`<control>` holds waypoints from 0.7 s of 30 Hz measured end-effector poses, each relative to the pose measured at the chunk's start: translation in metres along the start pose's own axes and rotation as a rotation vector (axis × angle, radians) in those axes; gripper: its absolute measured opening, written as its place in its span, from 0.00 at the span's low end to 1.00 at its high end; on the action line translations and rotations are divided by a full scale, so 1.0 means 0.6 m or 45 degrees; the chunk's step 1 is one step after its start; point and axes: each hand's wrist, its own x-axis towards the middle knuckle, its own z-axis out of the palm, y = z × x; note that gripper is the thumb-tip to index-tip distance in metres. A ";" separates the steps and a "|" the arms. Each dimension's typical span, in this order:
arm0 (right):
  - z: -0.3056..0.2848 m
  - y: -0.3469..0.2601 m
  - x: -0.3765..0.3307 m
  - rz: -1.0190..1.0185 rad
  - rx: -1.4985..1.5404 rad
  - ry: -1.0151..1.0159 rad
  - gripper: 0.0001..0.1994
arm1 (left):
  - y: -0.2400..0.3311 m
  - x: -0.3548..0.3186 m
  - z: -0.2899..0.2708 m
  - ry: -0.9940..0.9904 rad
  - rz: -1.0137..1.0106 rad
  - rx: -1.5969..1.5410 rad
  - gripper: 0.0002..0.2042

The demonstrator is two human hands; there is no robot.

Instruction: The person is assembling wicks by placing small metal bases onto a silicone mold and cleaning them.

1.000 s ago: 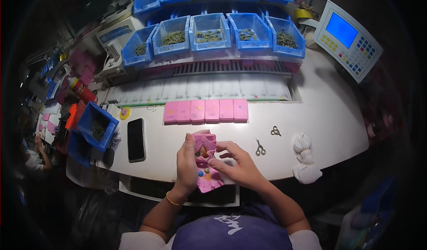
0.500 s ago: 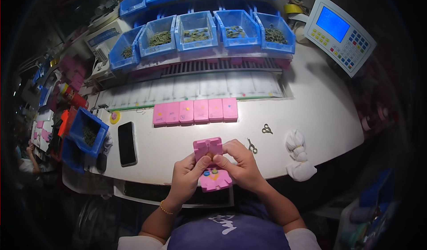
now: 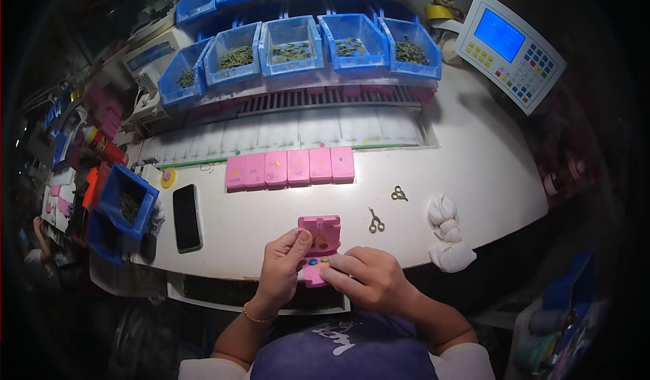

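At the front edge of the desk (image 3: 233, 241), the left hand (image 3: 280, 263) clasps an opened pink mould (image 3: 330, 234); the right hand (image 3: 376, 278) touches its lower half with curled fingers (whether gripping, I cannot tell).

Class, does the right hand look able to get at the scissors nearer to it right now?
Probably yes: the nearer scissors lie on the white tabletop just beyond the right hand, with nothing visible between, though it is occupied at the pink mould.
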 end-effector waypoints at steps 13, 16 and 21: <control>0.011 0.008 -0.004 -0.265 -0.198 0.567 0.09 | -0.012 -0.020 0.000 -0.179 0.259 0.072 0.18; 0.000 0.009 -0.003 -0.265 -0.188 0.503 0.10 | 0.003 -0.022 -0.016 -0.257 0.336 0.341 0.19; -0.004 0.008 -0.003 0.036 0.010 0.435 0.18 | 0.045 -0.018 0.019 -0.370 0.569 0.752 0.19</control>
